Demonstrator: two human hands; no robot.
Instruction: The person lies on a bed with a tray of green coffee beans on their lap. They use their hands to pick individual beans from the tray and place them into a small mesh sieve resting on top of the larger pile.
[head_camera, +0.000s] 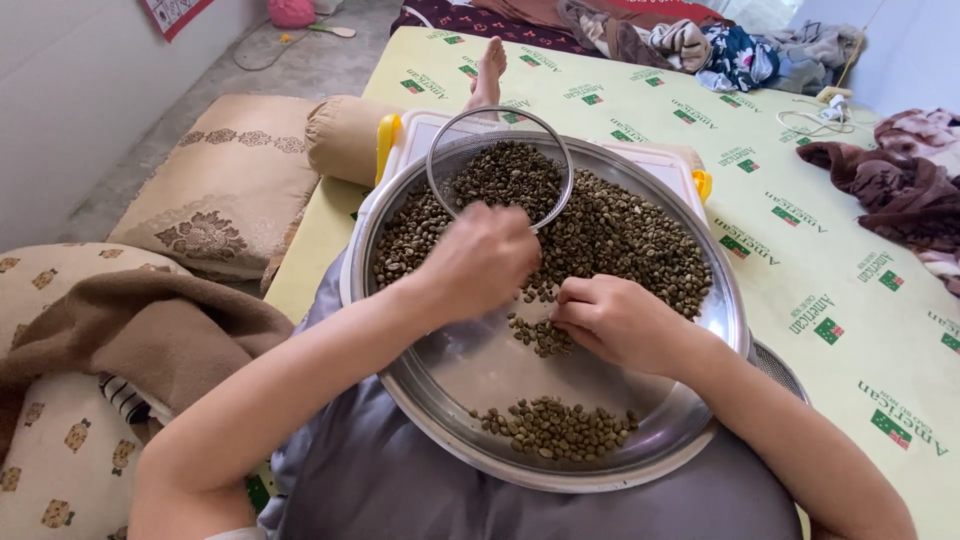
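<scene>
A wide round steel tray (470, 375) rests on my lap and holds many greenish-brown beans (630, 235). Most beans lie heaped in its far half. A small pile of beans (555, 428) sits near the front rim. A round wire sieve (500, 165) with beans in it lies on the far heap. My left hand (480, 262) hovers over the beans below the sieve, its fingers bunched together. My right hand (615, 320) rests on the tray's middle, fingertips curled against a little cluster of beans (540, 335).
A white board with yellow handles (420, 130) lies under the tray. I sit on a yellow printed mattress (820, 270) with my foot (488, 70) stretched ahead. Cushions (220, 185) and a brown blanket (150, 330) lie at left, clothes at the far end and right.
</scene>
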